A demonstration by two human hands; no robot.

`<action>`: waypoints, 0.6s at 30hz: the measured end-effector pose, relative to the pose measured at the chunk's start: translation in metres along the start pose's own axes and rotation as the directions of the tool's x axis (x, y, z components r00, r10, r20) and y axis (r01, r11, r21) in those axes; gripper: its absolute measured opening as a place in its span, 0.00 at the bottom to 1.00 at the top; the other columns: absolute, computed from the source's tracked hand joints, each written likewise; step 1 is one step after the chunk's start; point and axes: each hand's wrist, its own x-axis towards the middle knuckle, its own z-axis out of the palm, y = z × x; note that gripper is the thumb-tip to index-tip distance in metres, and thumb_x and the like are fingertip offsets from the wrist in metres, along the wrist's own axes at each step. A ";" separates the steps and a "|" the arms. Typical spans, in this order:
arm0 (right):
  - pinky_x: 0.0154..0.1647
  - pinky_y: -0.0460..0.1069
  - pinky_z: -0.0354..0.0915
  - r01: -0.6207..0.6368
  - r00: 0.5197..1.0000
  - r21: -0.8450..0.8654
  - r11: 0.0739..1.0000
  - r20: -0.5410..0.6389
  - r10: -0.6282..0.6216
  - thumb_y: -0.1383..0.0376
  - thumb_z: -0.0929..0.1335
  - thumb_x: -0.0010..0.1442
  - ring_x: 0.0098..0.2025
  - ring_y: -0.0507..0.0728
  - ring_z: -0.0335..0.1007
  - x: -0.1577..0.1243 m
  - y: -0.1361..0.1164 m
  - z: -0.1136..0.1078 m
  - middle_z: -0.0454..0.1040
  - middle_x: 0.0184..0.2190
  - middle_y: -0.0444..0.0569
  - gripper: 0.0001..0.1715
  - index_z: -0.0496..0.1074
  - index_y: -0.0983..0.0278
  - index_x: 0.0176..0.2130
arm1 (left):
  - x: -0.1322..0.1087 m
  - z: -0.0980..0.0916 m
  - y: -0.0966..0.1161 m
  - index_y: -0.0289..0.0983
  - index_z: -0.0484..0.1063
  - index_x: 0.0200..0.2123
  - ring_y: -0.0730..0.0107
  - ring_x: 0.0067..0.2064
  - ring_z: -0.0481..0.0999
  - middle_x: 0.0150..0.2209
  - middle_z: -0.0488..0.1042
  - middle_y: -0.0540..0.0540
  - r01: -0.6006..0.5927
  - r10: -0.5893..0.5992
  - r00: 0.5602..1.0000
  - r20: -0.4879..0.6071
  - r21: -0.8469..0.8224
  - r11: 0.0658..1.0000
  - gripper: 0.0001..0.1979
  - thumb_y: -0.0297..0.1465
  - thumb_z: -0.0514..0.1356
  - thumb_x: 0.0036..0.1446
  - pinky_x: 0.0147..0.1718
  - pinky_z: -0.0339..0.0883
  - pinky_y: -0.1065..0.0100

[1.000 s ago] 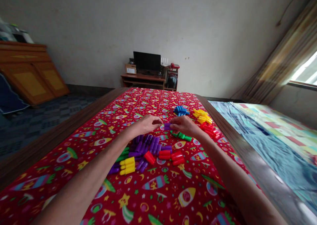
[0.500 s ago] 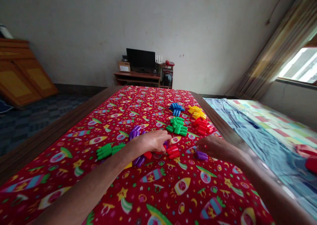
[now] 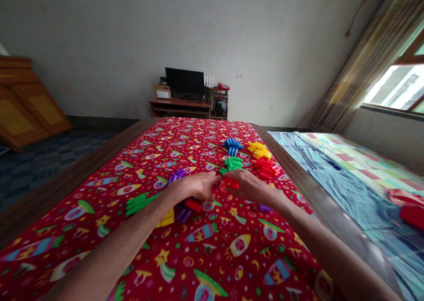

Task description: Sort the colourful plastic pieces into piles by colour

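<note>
My right hand [image 3: 243, 184] is closed around a red ridged plastic block [image 3: 232, 183], just above the cloth. Close beside it, my left hand [image 3: 202, 186] has its fingers curled together. A bit of purple and red shows at the left fingertips, too little to make out. Beneath and around my left wrist lie purple blocks [image 3: 183, 213], a red block [image 3: 193, 204], a yellow block [image 3: 166, 219] and green blocks [image 3: 136, 204], partly covered by the forearm. Another purple block [image 3: 265, 208] lies below my right wrist, partly hidden by it.
Piles of blue [image 3: 232, 146], yellow [image 3: 259, 150], red [image 3: 266, 167] and green blocks [image 3: 232, 163] sit beyond my hands. A red patterned cloth [image 3: 236, 270] covers the table. A bed [image 3: 318, 168] is at the right; a desk with a monitor [image 3: 184, 83] stands beyond.
My right hand has moved left from near the lone purple block to beside my left hand. The red block that lay by my left fingers is now in my right hand.
</note>
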 end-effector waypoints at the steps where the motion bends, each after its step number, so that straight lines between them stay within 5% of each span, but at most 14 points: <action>1: 0.39 0.49 0.66 -0.072 0.996 0.017 0.997 -0.050 0.072 0.67 0.68 0.58 0.36 0.55 0.73 0.007 0.007 -0.008 0.78 0.37 0.51 0.18 0.74 0.66 0.48 | 0.001 0.000 -0.002 0.39 0.72 0.42 0.63 0.37 0.75 0.39 0.76 0.46 -0.002 0.002 1.000 -0.016 -0.019 1.000 0.17 0.28 0.62 0.46 0.32 0.66 0.70; 4: 0.38 0.49 0.66 -0.240 0.954 0.087 0.967 -0.161 0.251 0.65 0.69 0.55 0.34 0.55 0.73 0.025 0.029 -0.027 0.79 0.35 0.50 0.21 0.75 0.66 0.50 | 0.005 0.001 -0.009 0.39 0.74 0.39 0.66 0.35 0.75 0.36 0.78 0.48 -0.006 -0.001 0.996 -0.093 -0.070 0.998 0.14 0.23 0.57 0.48 0.32 0.66 0.71; 8: 0.43 0.52 0.68 -0.275 0.896 0.336 0.901 -0.250 0.367 0.60 0.71 0.52 0.40 0.58 0.74 0.031 0.064 -0.037 0.80 0.36 0.48 0.21 0.78 0.64 0.46 | 0.008 0.000 -0.017 0.38 0.76 0.40 0.66 0.38 0.76 0.38 0.80 0.47 -0.043 0.020 0.985 -0.172 -0.129 0.991 0.16 0.22 0.55 0.49 0.37 0.67 0.71; 13: 0.39 0.51 0.70 -0.217 0.859 0.686 0.694 -0.203 0.470 0.52 0.74 0.47 0.35 0.56 0.74 0.015 0.088 -0.035 0.79 0.34 0.47 0.31 0.76 0.65 0.48 | 0.015 0.001 -0.022 0.36 0.76 0.45 0.61 0.45 0.78 0.45 0.80 0.43 -0.101 0.025 0.955 -0.296 -0.244 0.964 0.19 0.23 0.57 0.48 0.46 0.68 0.68; 18: 0.36 0.50 0.69 -0.204 0.867 0.788 0.581 -0.131 0.481 0.50 0.74 0.47 0.31 0.53 0.73 0.008 0.091 -0.036 0.78 0.32 0.47 0.33 0.76 0.67 0.48 | 0.019 0.003 -0.023 0.37 0.76 0.46 0.62 0.43 0.78 0.44 0.80 0.45 -0.094 -0.031 0.951 -0.308 -0.382 0.920 0.20 0.27 0.61 0.46 0.43 0.69 0.69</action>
